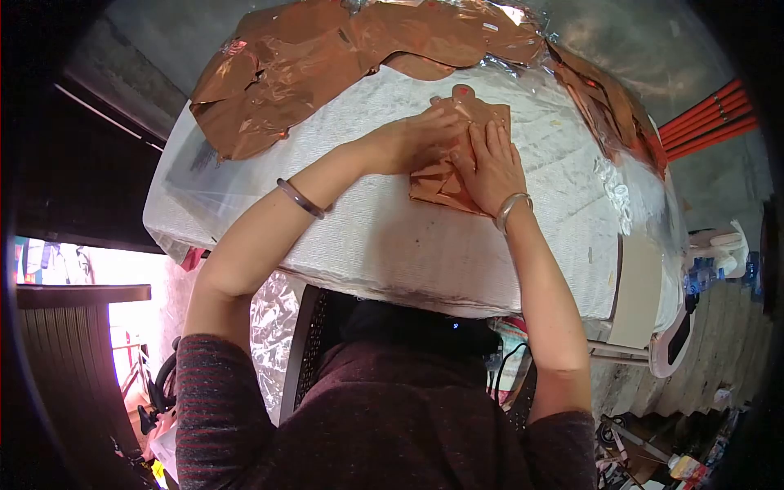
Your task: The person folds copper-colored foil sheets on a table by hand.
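A shiny copper-coloured plastic bag (441, 186), its lower part creased, lies on the white cloth-covered table in front of me. A rounded tab with a red mark shows at its top end. My right hand (492, 167) rests flat on the bag with its fingers stretched toward the far edge. My left hand (420, 137) reaches across from the left, its fingers extended over the upper part of the bag and close to the right hand. Some left fingertips are hard to make out against the shiny surface. Both hands are open and pressed on the bag.
Several similar copper-coloured bags (302, 61) lie overlapping along the far side of the table (343, 237). More of them (608, 102) are on the far right. A strip of cardboard (637, 290) covers the right edge. Orange-red pipes (710, 118) stand beyond it.
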Demonstrator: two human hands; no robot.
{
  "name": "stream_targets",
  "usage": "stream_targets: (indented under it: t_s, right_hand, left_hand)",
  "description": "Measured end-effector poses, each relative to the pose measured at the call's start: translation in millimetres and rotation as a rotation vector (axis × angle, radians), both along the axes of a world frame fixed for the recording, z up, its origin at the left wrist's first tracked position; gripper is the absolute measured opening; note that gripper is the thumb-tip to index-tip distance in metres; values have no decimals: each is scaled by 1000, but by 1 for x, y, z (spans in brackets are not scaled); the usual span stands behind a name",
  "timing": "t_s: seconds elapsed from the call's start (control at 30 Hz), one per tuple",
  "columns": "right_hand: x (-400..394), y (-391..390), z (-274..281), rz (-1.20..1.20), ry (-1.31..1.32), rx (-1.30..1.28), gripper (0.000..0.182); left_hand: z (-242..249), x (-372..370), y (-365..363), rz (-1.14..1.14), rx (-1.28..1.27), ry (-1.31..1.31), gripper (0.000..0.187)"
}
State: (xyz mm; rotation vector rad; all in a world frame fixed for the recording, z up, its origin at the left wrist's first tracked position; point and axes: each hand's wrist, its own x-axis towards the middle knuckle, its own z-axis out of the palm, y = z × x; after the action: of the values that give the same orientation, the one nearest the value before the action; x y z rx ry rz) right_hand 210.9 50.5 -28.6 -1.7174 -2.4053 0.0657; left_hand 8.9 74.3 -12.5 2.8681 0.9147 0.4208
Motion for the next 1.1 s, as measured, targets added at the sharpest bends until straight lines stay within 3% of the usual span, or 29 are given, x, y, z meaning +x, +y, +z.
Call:
stream_targets:
  t_s: [0.03, 0.07, 0.13, 0.47, 0.53, 0.57, 0.63, 0.67, 0.73, 0.77, 0.83, 1.1]
  right_hand:
    - [0, 0, -1, 3, 0, 11, 66]
    - [0, 0, -2, 1, 0, 7, 66]
    - [1, 0, -2, 6, 25, 4, 65]
    - [14, 10, -7, 44, 77, 98, 60]
    - [25, 15, 3, -112, 1313, -477, 52]
    - [24, 11, 12, -111, 1307, -479, 52]
    - [24, -10, 35, 21, 797, 142, 38]
    - [18, -25, 48, 197, 640, 226, 29]
    - [5, -50, 48, 431, 495, 154, 32]
    - [-1, -57, 49, 434, 490, 154, 32]
    - [-14, -66, 50, 549, 392, 217, 32]
    - [-31, -70, 28, 498, 407, 166, 21]
  left_hand:
    - [-1, 1, 2, -85, 259, 387, 46]
    - [-6, 0, 2, -87, 256, 386, 46]
    - [-17, 0, -2, 99, 12, 75, 52]
    - [-26, -6, 1, 45, 160, 114, 55]
    - [-26, -7, 1, -9, 169, -6, 54]
    - [-28, -7, 2, -5, 168, -12, 54]
    - [-32, -7, 4, -32, 156, 24, 56]
    - [-33, -8, 3, -24, 149, 22, 56]
    - [-32, -7, 2, -9, 159, 0, 56]
    - [-31, -9, 3, -7, 161, -5, 56]
    - [-31, -13, 4, -149, 413, 31, 56]
    - [-36, -6, 3, -34, 245, -161, 52]
